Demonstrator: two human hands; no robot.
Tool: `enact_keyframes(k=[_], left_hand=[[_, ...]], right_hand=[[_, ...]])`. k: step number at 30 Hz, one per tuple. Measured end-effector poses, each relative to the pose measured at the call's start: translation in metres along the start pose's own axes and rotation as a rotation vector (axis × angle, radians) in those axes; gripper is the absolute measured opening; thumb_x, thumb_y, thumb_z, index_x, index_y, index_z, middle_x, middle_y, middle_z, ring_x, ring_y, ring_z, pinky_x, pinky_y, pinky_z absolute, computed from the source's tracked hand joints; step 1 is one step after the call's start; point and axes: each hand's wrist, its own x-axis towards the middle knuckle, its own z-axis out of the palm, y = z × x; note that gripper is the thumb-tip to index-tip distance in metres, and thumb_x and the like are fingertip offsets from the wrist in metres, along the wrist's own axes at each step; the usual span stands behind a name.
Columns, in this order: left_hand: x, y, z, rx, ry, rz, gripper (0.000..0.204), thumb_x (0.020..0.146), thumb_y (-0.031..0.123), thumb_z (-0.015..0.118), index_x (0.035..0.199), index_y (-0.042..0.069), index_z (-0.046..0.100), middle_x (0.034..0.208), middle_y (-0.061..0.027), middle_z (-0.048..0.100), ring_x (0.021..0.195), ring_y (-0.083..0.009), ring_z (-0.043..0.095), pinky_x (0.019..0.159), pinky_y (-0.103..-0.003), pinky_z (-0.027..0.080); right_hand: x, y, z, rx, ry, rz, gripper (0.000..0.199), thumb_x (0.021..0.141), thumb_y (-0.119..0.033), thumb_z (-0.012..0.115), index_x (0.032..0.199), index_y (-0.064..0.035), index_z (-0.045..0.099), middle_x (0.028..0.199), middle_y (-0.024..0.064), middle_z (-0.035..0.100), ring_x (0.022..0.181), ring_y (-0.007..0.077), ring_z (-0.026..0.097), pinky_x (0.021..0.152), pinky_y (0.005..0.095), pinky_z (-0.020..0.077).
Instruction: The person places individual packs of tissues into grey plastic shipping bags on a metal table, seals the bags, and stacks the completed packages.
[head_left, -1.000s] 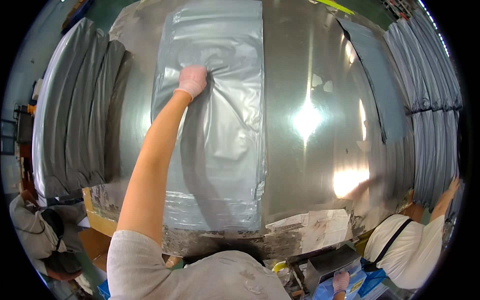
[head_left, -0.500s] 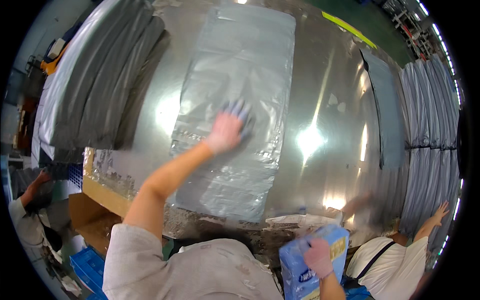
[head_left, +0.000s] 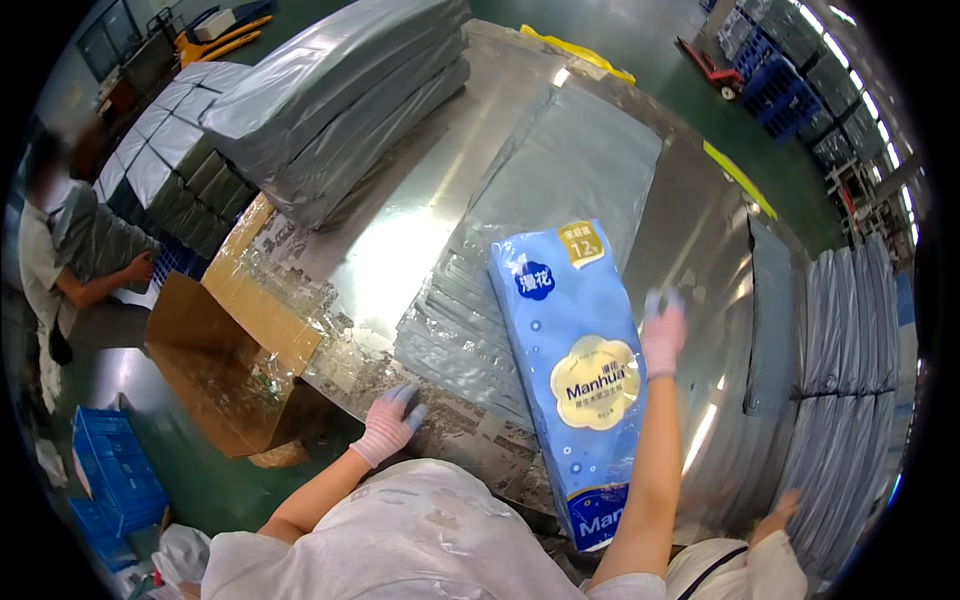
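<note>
A long blue plastic-wrapped package [head_left: 545, 335] with cream and gold labels lies slantwise over flat grey plastic bags [head_left: 590, 150] on the metal table. Its lower end reaches the table's near edge. My right hand [head_left: 663, 335], in a pinkish glove with pale fingertips, is at the package's right side. Its fingers stretch forward, slightly blurred; whether it touches the package is unclear. On the worn near edge, left of the package, my left hand [head_left: 388, 427] rests in a similar glove with its fingers apart, holding nothing.
Stacked grey bags [head_left: 335, 90] stand at the table's far left, and more stacks [head_left: 850, 320] at the right. An open cardboard box [head_left: 225, 370] sits by the left edge, above a blue crate [head_left: 115, 470]. One co-worker [head_left: 60, 250] is at left, another [head_left: 730, 570] close at right.
The blue package has gone from the near edge onto the grey bags, and my right hand no longer grips it. My left hand has drawn back from the bags to the near edge.
</note>
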Motion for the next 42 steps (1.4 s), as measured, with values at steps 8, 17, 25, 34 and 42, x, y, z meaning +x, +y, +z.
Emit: enact_keyframes(k=[8, 17, 25, 34, 42], left_hand=[[0.031, 0.063, 0.003, -0.377, -0.386, 0.117, 0.072, 0.081, 0.028, 0.059, 0.139, 0.004, 0.024, 0.137, -0.0226, 0.036, 0.122, -0.0347, 0.042, 0.098, -0.039, 0.038], [0.071, 0.064, 0.029, -0.081, -0.346, 0.119, 0.097, 0.077, 0.041, 0.062, 0.136, -0.01, 0.004, 0.134, -0.0314, 0.03, 0.116, -0.0437, 0.042, 0.096, -0.042, 0.038], [0.106, 0.005, 0.009, -0.225, -0.434, 0.186, 0.082, 0.082, 0.03, 0.054, 0.139, -0.004, 0.008, 0.139, -0.0277, 0.026, 0.123, -0.0394, 0.038, 0.101, -0.039, 0.034], [0.101, -0.048, 0.001, -0.63, -0.118, 0.141, 0.066, 0.078, 0.017, 0.055, 0.137, 0.006, 0.028, 0.133, -0.0226, 0.039, 0.123, -0.034, 0.039, 0.102, -0.036, 0.032], [0.089, -0.055, -0.03, -0.875, -0.232, 0.113, 0.063, 0.075, 0.006, 0.056, 0.134, 0.005, 0.034, 0.129, -0.0206, 0.044, 0.12, -0.0297, 0.043, 0.101, -0.033, 0.034]], right_hand=[[-0.191, 0.055, 0.007, -0.559, -0.17, 0.354, 0.062, 0.088, -0.047, 0.039, 0.127, 0.0005, 0.041, 0.116, 0.0236, 0.054, 0.11, 0.0375, 0.05, 0.096, 0.0422, 0.0362], [-0.237, 0.013, 0.042, -0.777, -0.145, 0.434, 0.045, 0.084, -0.039, 0.045, 0.11, -0.0044, 0.057, 0.121, 0.018, 0.053, 0.106, 0.0316, 0.055, 0.089, 0.041, 0.0422], [-0.278, -0.102, 0.048, -0.783, -0.249, 0.555, 0.072, 0.088, -0.054, 0.033, 0.134, 0.0018, 0.032, 0.117, 0.0251, 0.053, 0.105, 0.0377, 0.054, 0.09, 0.0453, 0.0406], [-0.348, -0.12, 0.065, -0.515, -0.232, 0.383, 0.06, 0.092, -0.045, 0.03, 0.134, -0.0023, 0.035, 0.095, 0.024, 0.062, 0.087, 0.0385, 0.06, 0.078, 0.0441, 0.0467], [-0.374, -0.048, 0.054, 0.191, -0.478, 0.157, 0.037, 0.092, -0.025, 0.036, 0.119, -0.0023, 0.047, 0.098, 0.0199, 0.059, 0.092, 0.0331, 0.057, 0.081, 0.0373, 0.0449]])
